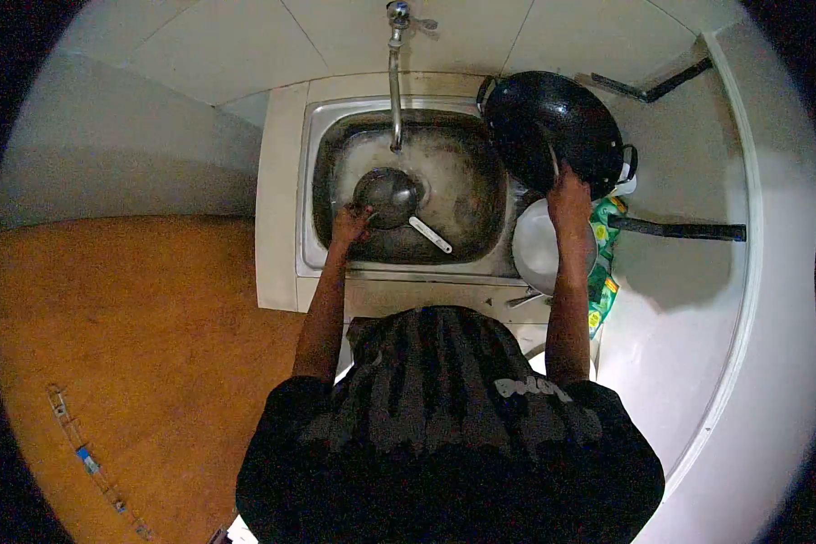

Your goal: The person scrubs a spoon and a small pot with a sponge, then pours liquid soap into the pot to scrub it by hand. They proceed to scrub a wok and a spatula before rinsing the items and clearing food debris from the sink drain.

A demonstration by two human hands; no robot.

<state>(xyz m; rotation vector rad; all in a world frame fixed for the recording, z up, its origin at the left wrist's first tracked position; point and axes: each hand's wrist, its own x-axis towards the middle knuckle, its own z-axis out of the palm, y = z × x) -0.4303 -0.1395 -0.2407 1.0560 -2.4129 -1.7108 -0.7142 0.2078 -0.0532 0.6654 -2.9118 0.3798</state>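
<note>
Left hand: fingers [352, 224] curled at the left rim of the dark round pan; full grip or only contact, can't tell from here.
Right hand: [568, 189] over the near part of the wok, fingers closed on a thin pale utensil [554, 160] that points into the wok.
Dark round pan: [387, 198] in the sink [467, 195], left of its middle, just below the tap spout.
Pan handle: [431, 235] pale, hole at the tip, angled from the pan's near-right rim toward the sink's near-right corner.
Wok: [553, 118] black, two loop handles, at the far-right corner of the sink, overlapping its right edge. Open side up, inside visible.
Pale bowl: [536, 249] nearer than the wok, by the sink's near-right corner, partly hidden by the right forearm.
Green packets: [600, 295] right of the bowl, printed, partly covered by the forearm.
Metal utensil: [525, 299] near the front edge of the surface [278, 208], just below the bowl. Type unclear.
Tap: [395, 86] beyond the sink's far edge, spout reaching over the basin.
</note>
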